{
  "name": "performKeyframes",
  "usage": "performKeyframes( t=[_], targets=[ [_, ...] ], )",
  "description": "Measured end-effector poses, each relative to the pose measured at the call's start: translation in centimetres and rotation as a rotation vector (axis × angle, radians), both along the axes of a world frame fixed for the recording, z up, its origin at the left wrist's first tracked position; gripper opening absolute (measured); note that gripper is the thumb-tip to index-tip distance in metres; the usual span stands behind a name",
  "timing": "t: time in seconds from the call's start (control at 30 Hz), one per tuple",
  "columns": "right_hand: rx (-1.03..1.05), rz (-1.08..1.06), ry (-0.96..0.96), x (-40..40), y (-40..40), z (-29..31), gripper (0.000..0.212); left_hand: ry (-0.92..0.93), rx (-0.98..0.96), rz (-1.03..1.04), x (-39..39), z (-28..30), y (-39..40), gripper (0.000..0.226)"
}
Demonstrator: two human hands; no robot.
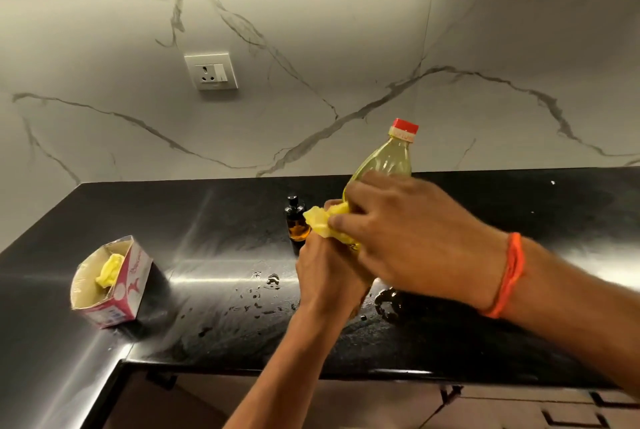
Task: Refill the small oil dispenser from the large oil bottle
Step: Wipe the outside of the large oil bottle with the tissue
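The large oil bottle (384, 160), clear plastic with yellow oil and a red cap, leans to the right above the black counter. My left hand (329, 276) grips its lower part from below. My right hand (405, 234) holds a crumpled yellow cloth (323, 220) against the bottle's side; an orange thread circles that wrist. The small oil dispenser (296, 220), dark amber glass with a black pump top, stands upright just left of the cloth, partly hidden by it.
Droplets and a small puddle (266, 284) lie on the black counter (214, 220) in front of the dispenser. An open pink-and-white carton (114, 284) with yellow cloth inside sits at the left. A wall socket (212, 71) is set in the marble backsplash.
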State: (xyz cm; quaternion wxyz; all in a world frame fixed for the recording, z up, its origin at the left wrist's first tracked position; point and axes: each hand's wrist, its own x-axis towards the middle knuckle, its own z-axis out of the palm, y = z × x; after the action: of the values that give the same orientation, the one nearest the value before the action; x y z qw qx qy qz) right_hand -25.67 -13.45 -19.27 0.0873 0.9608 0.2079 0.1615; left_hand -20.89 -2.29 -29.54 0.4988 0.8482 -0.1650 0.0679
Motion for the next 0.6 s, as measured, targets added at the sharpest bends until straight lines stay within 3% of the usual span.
performKeyframes(
  t=[0.1,0.23,0.37,0.6],
  targets=[
    [0.051,-0.052,-0.062,-0.1,0.3,-1.7,0.044,0.012,-0.040,0.000,0.0,0.0,0.2,0.017],
    [0.131,-0.082,-0.253,2.1,-1.5,-1.9,0.032,-0.025,0.059,-0.043,0.6,0.9,-0.5,0.058],
    [0.367,-0.147,-0.441,3.2,-4.0,-1.0,0.016,-0.012,0.080,-0.026,0.9,0.8,-0.4,0.062],
    [0.737,-0.119,-0.488,3.1,-3.5,-5.1,0.038,0.083,-0.017,-0.048,1.7,0.6,-0.2,0.058]
  ],
)
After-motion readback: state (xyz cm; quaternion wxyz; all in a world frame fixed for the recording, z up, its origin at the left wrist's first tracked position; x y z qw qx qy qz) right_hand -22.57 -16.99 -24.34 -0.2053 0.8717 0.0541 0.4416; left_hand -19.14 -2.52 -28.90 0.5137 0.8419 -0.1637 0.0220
